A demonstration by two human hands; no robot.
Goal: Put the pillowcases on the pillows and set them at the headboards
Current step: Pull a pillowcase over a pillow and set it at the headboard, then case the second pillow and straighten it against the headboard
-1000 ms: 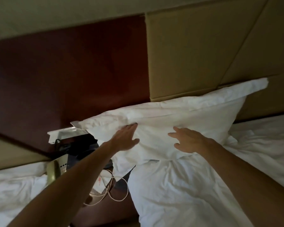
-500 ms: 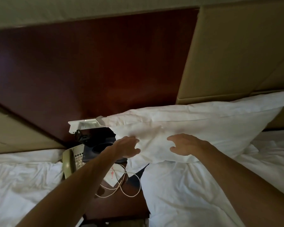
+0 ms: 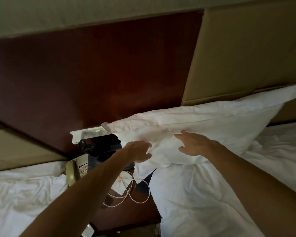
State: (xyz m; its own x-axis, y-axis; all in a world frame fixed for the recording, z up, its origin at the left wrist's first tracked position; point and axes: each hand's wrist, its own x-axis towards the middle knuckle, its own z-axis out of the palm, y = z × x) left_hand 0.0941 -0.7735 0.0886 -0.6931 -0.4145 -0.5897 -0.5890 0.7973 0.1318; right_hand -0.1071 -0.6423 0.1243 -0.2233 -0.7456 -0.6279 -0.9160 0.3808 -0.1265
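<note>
Dark wood wall panel [image 3: 92, 74] fills the background of the head view, with a tan padded headboard [image 3: 246, 48] set against it at the right, above a bed [image 3: 212, 202] covered in rumpled white linen. The cased white pillow [image 3: 203, 127] stands on this bed and leans back against the headboard's lower edge. Its long axis runs from a low corner at the left, which overhangs the gap between the beds, up to a high corner at the right edge of the view, so it sits tilted rather than level along the headboard. The right hand [image 3: 193, 144] lies flat on the pillow's front face near its middle, fingers [image 3: 183, 134] straight and spread, grasping nothing. The left hand [image 3: 138, 151] meets the pillow's lower left margin with fingers curled; whether they pinch the fabric or merely touch it cannot be told. Both hands thus sit on the left half of the pillow, and the raised right corner lies well beyond the reach of either as placed. Judged from this, squaring the pillow calls for shifting it rightward along its own axis, the right hand being the nearer to the mass that must move. Below the left forearm a table [image 3: 126, 216] carries a telephone [image 3: 77, 170] and a looped cable [image 3: 138, 194], just beside a second bed [image 3: 24, 194].
</note>
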